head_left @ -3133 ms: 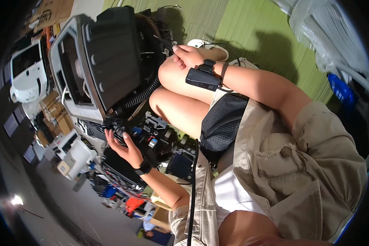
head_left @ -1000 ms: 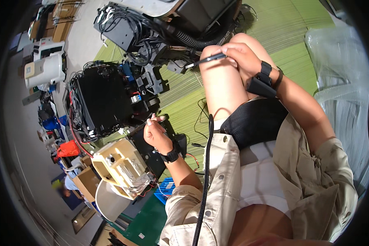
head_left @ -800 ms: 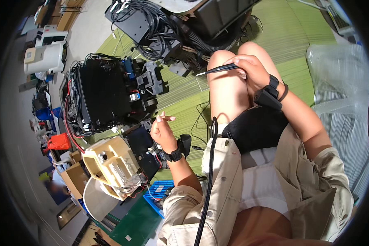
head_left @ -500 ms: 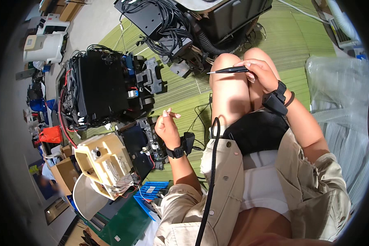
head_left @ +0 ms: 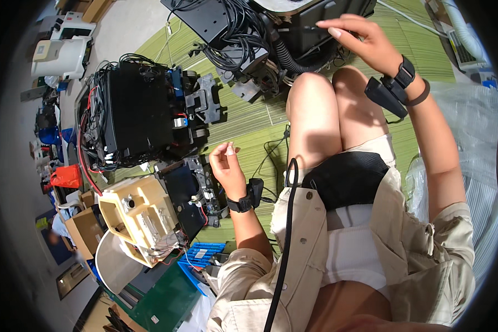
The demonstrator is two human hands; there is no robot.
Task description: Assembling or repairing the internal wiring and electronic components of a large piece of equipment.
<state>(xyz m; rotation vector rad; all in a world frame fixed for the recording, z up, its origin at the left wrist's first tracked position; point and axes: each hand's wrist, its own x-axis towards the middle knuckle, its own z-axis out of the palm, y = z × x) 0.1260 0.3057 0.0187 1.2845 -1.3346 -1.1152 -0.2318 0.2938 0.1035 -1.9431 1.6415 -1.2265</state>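
Observation:
My right hand reaches out past my knees to a dark bin-like housing. Its index finger is stretched and the thumb stands apart, so it looks open. Just beyond the fingertips, a slim black pen-shaped tool is faintly visible against the dark surface. It seems to lie clear of the fingers, though the dark background makes contact hard to judge. My left hand hovers in the air over the green floor, fingers loosely bent and apart, with nothing seen in them. Both wrists carry black strapped devices.
On the left stands a black box-shaped machine with cables and wheels. Nearer is a cream plastic housing, beside a blue grille and a green panel. Cable bundles hang at the front. Clear plastic wrap lies on the right.
My right hand has moved forward from above my knees, and its fingers have opened from the pen-shaped tool. My left hand has stayed nearly in place, its fingers shifting slightly.

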